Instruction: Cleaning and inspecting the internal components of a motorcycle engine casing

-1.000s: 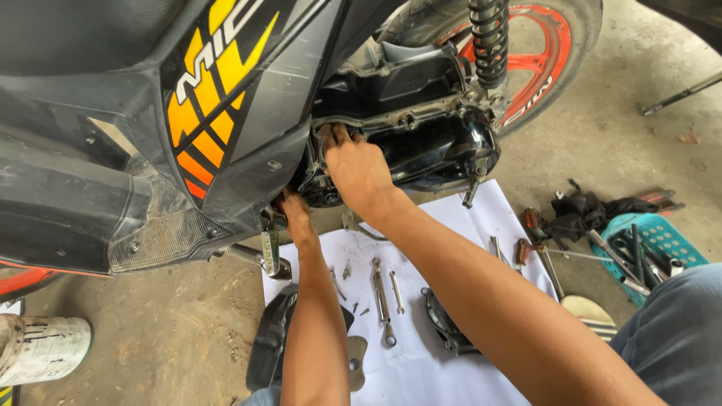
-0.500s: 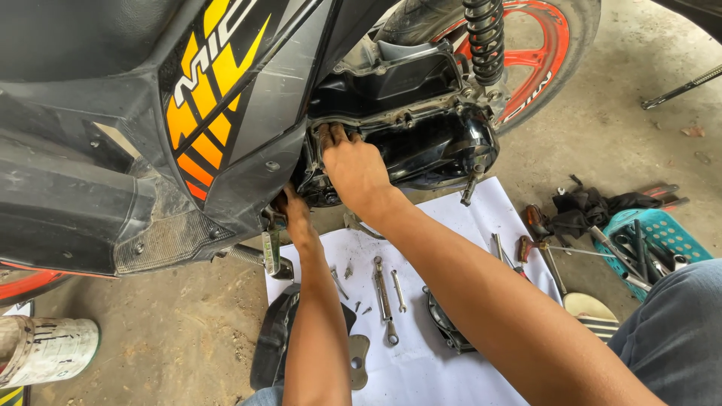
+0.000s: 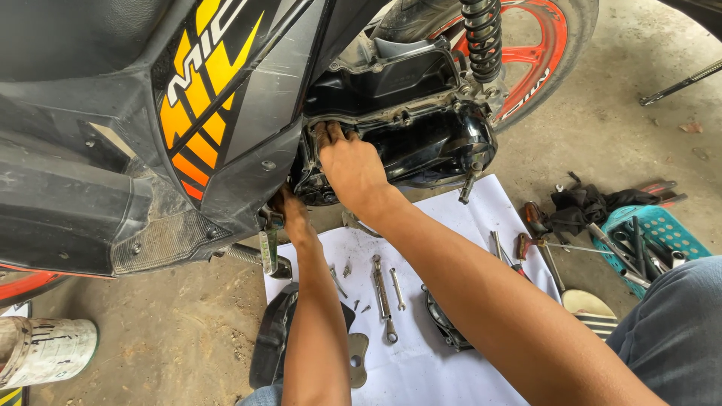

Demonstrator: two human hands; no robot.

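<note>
Under the scooter's side panel [image 3: 218,113], at the open engine case [image 3: 421,135]: right hand [image 3: 352,167] pressed flat on the case's front edge, fingers spread and curled over the rim, gripping no tool; left hand [image 3: 289,213] lower, tucked beneath the panel, grip not discernible. On the floor, a white sheet [image 3: 451,361] carrying wrenches [image 3: 383,297], loose bolts [image 3: 350,267] and a removed black cover [image 3: 444,327]; screwdrivers [image 3: 541,244], a rag [image 3: 583,203] and a teal basket [image 3: 662,229] lie to the right. Risks, as judged: greasy fingers may slip on the sharp case rim; small bolts near the forearms could be swept off the sheet; grit from the floor may enter the open case. Hidden: left fingertips, whatever the right fingertips touch inside the case, the case's front interior. Cut off: rear wheel [image 3: 541,53], paint-stained can [image 3: 45,349].
</note>
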